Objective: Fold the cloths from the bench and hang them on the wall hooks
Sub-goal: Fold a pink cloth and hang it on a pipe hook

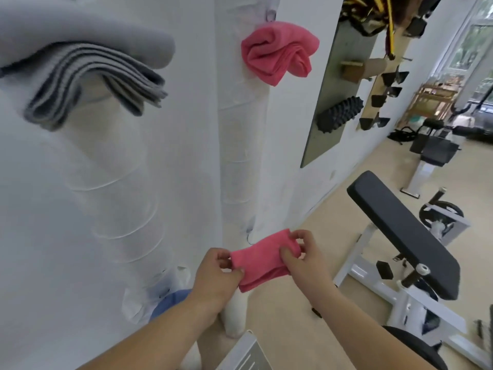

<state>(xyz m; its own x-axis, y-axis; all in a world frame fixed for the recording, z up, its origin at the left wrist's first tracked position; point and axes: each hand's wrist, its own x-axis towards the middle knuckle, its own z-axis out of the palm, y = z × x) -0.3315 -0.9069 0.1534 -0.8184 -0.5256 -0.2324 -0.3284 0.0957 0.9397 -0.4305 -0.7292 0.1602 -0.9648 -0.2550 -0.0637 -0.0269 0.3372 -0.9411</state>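
A grey cloth point(88, 73) and a pink cloth point(278, 50) already hang; our left hand point(216, 273) and right hand point(304, 256) pinch the folded pink cloth in hand point(262, 259), not yet hung.

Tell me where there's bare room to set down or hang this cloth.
For the held pink cloth, the bench pad is bare. The wall is free between the grey cloth and the hung pink cloth. The pegs around the black roller are crowded.
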